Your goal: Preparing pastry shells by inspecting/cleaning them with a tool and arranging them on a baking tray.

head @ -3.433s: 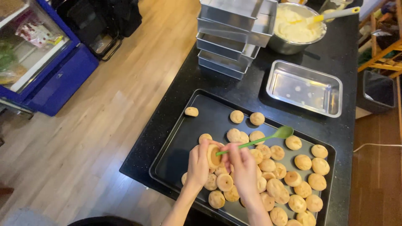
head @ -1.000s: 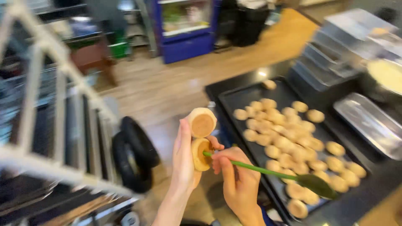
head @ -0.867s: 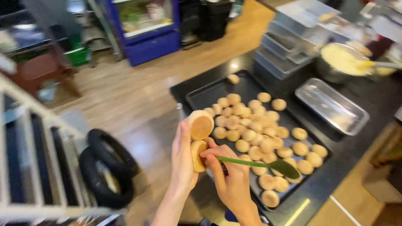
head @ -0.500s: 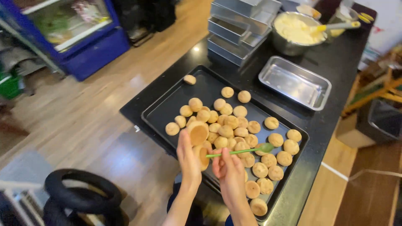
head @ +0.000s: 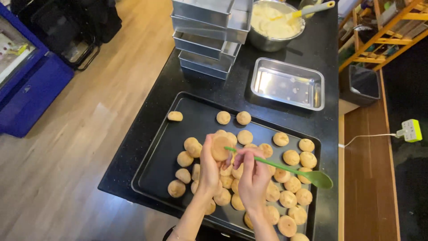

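While the right hand (head: 253,174) grips a green spoon (head: 307,173), the left hand (head: 209,167) pinches a pastry shell (head: 220,147).

Buns (head: 290,157) on tray (head: 154,169); pan (head: 287,84) behind; bowl (head: 275,23) beyond.

spoon (head: 285,168): green plastic | tray (head: 156,165): dark matt metal | pan (head: 287,84): shiny steel

Single head-worn view, looking steeply down from above, near edge of the black counter (head: 312,49) at the bottom, facing its far end, hands close below the lens, wooden floor (head: 89,134) filling the left side
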